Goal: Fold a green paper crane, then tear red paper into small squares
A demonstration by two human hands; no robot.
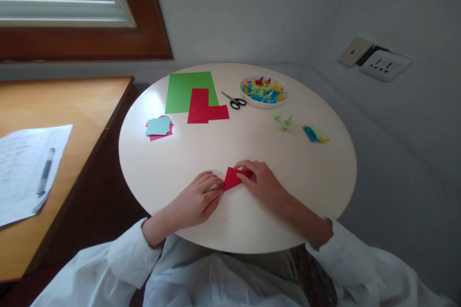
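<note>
A small folded piece of red paper (232, 178) lies at the near middle of the round white table, its visible part shaped like a triangle. My left hand (205, 196) pinches its left corner, with the fingertips bunched together there. On the other side, my right hand (261, 180) grips the right part of the paper between thumb and fingers. The fingers of the right hand cover some of that end.
Green paper (176, 91), red paper pieces (198, 105) and scissors (236, 102) lie at the back. A white bowl (264, 104) holds colourful folded paper. Stacked paper squares (158, 126) sit left; pale green folded pieces (287, 123) and coloured strips (315, 134) lie right.
</note>
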